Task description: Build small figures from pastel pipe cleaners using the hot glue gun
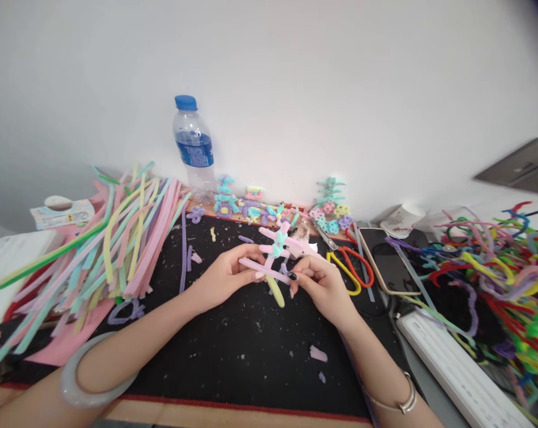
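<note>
Between both hands, above the black mat [233, 351], is a small lattice of pipe cleaners [277, 245], with pink and lilac strips crossing a pale teal middle and a yellow end pointing down. My left hand [233, 270] pinches the lilac strip on the left side, thumb along the front. At the other end, my right hand [322, 285] has its fingers closed on the same piece near its right tip. Part of the lattice is hidden behind the fingers. Scissors [351, 264] with red and yellow handles lie just beyond my right hand.
A plastic bottle [194, 148] stands by the wall. Straight pipe cleaners [135, 232] pile up at left, curled ones [509, 279] at right. Finished pipe-cleaner shapes [331, 208] line the back. A phone [391, 264], a paper cup [405, 220] and a white power strip [460, 368] lie at right.
</note>
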Motion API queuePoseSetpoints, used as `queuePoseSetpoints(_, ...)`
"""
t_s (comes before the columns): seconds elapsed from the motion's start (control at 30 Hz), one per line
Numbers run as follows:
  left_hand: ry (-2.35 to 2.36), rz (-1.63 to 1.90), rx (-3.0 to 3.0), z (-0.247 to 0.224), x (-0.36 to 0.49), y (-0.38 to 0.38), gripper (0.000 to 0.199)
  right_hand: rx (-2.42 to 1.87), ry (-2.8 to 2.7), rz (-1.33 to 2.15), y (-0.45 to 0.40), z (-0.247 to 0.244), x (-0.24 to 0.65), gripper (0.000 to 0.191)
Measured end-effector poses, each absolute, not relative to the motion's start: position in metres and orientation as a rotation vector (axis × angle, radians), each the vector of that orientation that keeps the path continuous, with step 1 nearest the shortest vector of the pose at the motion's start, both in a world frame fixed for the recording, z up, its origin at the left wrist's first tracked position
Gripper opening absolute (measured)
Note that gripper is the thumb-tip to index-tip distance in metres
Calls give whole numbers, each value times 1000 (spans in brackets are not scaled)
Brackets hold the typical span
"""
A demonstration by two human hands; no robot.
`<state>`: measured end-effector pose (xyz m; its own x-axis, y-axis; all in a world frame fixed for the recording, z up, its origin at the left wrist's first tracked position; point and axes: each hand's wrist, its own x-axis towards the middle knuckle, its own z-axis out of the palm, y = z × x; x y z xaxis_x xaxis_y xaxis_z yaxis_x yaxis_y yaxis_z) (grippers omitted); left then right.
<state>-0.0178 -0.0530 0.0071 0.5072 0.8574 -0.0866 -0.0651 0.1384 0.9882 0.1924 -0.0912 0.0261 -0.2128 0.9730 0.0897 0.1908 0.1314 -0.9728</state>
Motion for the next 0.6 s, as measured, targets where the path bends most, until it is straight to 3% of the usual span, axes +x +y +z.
queuePoseSetpoints(0.2, 788, 779, 1270, 4, -20, -52, 39, -1279, -1516, 954, -89, 25, 198, 14)
queuePoseSetpoints(0.4, 834, 741, 1282, 5, -21, -52, 33, -1324, -1529, 1062, -85, 22, 201, 8)
queuePoseSetpoints(0.6, 846, 706, 1296, 4, -21, -52, 35, -1274, -1599, 911, -82, 22, 205, 9)
